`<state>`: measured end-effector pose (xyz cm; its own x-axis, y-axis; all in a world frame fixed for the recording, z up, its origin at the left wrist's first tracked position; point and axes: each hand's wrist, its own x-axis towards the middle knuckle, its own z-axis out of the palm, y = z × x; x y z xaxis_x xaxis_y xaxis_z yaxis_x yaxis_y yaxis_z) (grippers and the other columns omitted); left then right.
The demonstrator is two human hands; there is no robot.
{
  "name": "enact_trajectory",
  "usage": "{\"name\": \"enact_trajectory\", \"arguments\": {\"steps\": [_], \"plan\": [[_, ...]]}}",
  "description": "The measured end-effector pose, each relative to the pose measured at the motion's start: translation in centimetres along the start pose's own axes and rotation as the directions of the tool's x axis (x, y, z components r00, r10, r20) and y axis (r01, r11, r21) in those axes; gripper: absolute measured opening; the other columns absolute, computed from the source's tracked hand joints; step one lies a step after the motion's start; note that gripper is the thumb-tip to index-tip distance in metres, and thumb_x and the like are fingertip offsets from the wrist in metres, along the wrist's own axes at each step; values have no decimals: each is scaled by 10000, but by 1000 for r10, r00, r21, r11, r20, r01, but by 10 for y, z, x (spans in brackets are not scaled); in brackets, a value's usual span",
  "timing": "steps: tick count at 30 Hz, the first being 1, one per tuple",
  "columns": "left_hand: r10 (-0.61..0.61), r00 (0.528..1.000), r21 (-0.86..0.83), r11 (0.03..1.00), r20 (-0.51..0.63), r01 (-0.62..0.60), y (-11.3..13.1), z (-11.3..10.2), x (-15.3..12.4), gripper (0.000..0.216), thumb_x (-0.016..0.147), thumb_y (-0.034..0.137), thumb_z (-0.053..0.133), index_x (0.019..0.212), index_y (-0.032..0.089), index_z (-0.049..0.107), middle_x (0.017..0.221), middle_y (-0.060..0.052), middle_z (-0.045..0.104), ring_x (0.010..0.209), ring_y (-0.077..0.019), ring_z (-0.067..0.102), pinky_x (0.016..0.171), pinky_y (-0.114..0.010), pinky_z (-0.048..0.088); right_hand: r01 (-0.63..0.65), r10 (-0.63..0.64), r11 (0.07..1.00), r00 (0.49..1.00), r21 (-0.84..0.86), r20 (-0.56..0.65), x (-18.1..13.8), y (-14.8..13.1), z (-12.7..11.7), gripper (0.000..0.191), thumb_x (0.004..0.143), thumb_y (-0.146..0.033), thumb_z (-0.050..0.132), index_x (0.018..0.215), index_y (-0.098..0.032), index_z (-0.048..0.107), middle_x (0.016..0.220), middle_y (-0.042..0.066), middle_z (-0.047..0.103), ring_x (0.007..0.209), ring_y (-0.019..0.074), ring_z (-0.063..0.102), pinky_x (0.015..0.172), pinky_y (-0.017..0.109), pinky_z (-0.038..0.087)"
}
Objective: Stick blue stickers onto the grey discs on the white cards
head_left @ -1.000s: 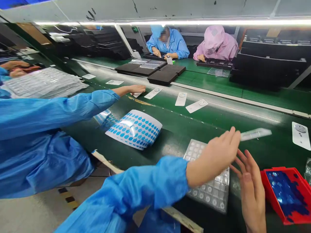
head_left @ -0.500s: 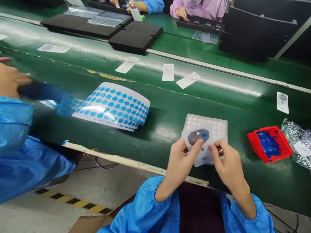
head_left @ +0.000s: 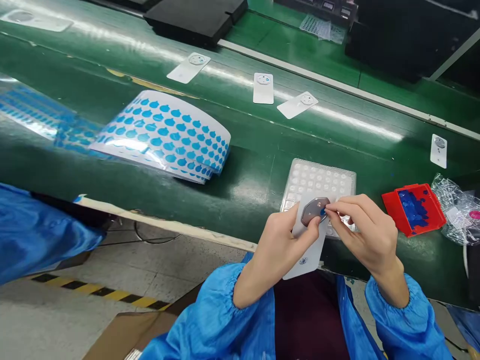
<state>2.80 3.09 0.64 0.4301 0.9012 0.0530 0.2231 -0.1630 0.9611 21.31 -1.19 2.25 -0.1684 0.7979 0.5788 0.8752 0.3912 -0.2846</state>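
The left hand is curled partly closed around a white card, its thumb resting over the front at the edge of a grey disc and the other fingers mostly hidden behind. The card is held tilted off the green bench, between the person and a clear tray, whose near part it covers from view. The right hand has its thumb and forefinger brought together in a pinch on a small blue patch at the disc's right side; its remaining fingers are loosely bent, and it is too small to tell how much of the patch lies between the tips. Near this hand, on its right, sits a red box with blue pieces inside, just beside a crumpled plastic bag. A curved sheet with blue stickers lies left of the tray.
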Motion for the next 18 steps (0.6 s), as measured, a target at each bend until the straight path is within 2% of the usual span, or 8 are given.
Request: {"name": "enact_trajectory", "arguments": {"steps": [2, 6, 9, 13, 18], "plan": [[27, 1000, 30, 999, 14, -28, 0, -1, -2, 238, 998, 229, 606, 1164, 171, 767, 774, 15, 749, 648, -147, 663, 620, -241, 503, 22, -22, 1000, 1000, -12, 11, 1, -1, -1, 155, 1008, -95, 691, 1040, -245, 714, 910, 12, 785, 768, 143, 721, 687, 273, 583], [58, 998, 70, 996, 19, -59, 3, -3, -5, 163, 1007, 242, 608, 986, 169, 752, 692, 28, 690, 581, -129, 605, 584, -239, 474, 100, -102, 992, 995, -81, -21, -2, 1, 1, 165, 990, -94, 703, 1041, -251, 703, 861, 2, 778, 730, 155, 712, 668, 299, 581], [48, 999, 38, 998, 21, -49, 5, -3, -7, 156, 1016, 239, 605, 1004, 181, 748, 692, 32, 690, 575, -128, 606, 584, -240, 480, 170, -180, 976, 982, -136, -64, -9, 3, 4, 169, 975, -119, 749, 1076, -251, 714, 863, 9, 782, 717, 168, 718, 648, 311, 582], [43, 999, -26, 999, 10, -43, 7, -2, -9, 130, 1014, 218, 620, 1008, 201, 750, 658, 55, 657, 554, -123, 589, 626, -248, 510, 218, -236, 958, 968, -186, -82, -12, 3, 4, 155, 1001, -148, 718, 1095, -272, 725, 836, 2, 778, 679, 177, 724, 629, 315, 591], [41, 999, -87, 995, 12, -40, 10, -1, -11, 114, 1002, 214, 620, 974, 195, 730, 660, 56, 648, 568, -125, 596, 625, -253, 508, 260, -272, 952, 960, -161, -60, -13, 3, -2, 174, 1000, -134, 716, 1126, -254, 722, 848, 14, 775, 729, 189, 743, 652, 318, 610]]}}
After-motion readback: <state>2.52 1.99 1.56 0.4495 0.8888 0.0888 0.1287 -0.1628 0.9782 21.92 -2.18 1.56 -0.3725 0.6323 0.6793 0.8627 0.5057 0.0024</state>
